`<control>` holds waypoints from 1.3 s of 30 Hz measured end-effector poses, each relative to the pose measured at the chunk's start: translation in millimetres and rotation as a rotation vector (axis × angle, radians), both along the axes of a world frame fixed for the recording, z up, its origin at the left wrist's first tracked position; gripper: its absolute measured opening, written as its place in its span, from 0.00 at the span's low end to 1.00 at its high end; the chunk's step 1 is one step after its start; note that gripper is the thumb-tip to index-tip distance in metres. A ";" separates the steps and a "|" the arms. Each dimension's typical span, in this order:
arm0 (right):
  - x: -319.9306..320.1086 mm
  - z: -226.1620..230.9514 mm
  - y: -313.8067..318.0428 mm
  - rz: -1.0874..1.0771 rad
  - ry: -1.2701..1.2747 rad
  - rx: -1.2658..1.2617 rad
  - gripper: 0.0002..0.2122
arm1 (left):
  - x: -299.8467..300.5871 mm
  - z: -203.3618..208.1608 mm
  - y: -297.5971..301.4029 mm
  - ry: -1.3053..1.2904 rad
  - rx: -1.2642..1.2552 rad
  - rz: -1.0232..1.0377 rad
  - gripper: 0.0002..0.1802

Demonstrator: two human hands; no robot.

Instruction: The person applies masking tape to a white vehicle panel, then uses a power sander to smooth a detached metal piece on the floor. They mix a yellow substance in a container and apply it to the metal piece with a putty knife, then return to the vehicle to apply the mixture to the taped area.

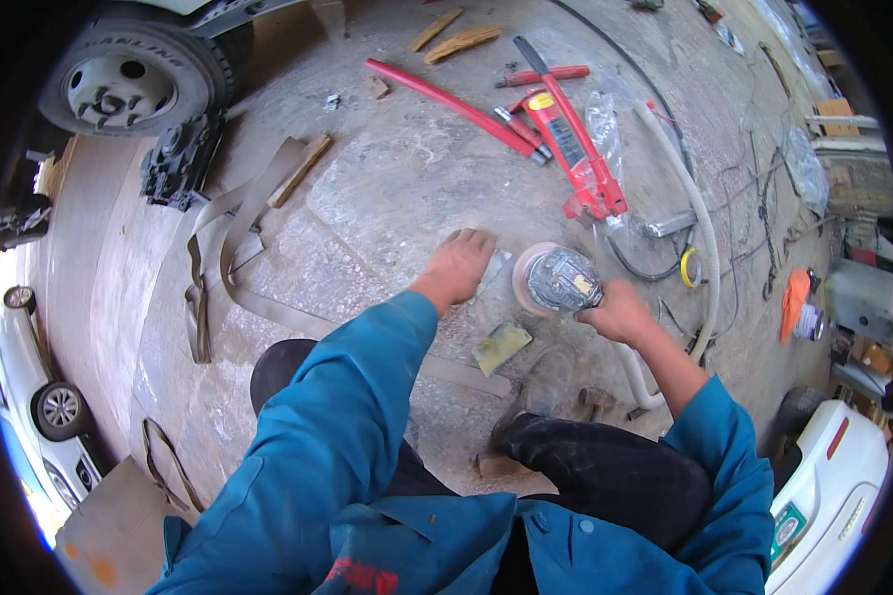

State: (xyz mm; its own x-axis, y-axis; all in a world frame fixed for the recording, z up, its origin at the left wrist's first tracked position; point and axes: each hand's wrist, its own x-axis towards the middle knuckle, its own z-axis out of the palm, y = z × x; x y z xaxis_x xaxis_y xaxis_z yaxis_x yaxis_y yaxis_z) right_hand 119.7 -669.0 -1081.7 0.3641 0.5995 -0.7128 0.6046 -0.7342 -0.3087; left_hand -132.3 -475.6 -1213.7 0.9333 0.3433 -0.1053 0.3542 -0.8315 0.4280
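Head view: right hand (620,313) grips sander (560,278); red jack (587,177) bears yellow label (541,101).

Left hand (456,268) palm-down, right hand (620,315) curled in a grip.
The left arm (352,387) reaches forward, its fingers (474,239) close together; the right forearm (677,372) angles inward from the side, that hand's fingers mostly hidden.

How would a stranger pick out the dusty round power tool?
On the grey concrete floor, find the big, long-levered red metal tool above and right of the picture's centre. Below its lower end, the bare right hand grips the dusty round power tool. Its mottled grey body sits on a wide pale disc, unlike the flat yellowish rectangular pad to its lower left.
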 end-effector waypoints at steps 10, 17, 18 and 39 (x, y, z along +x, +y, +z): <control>14.5 11.6 -79.3 -0.256 0.017 0.116 0.17 | 49.5 -27.2 17.0 0.293 -0.408 0.275 0.20; 16.6 17.6 -88.1 -0.295 0.064 0.087 0.19 | 19.6 -51.5 0.3 0.202 -0.537 0.658 0.14; 13.9 18.5 -84.9 -0.263 0.051 0.076 0.19 | 15.4 -43.8 -6.7 0.320 -0.362 0.547 0.14; -11.9 -26.9 -2.4 0.173 -0.053 -0.065 0.15 | -26.5 -25.5 -31.8 0.224 0.026 -0.229 0.36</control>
State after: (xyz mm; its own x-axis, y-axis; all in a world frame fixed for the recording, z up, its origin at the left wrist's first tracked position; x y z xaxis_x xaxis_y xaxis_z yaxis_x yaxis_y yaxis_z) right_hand 107.8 -671.4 -1108.6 0.2975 0.6100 -0.7344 0.7379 -0.6350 -0.2286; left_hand -158.8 -507.4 -1239.3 0.9412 0.1322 -0.3110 0.2395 -0.9102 0.3380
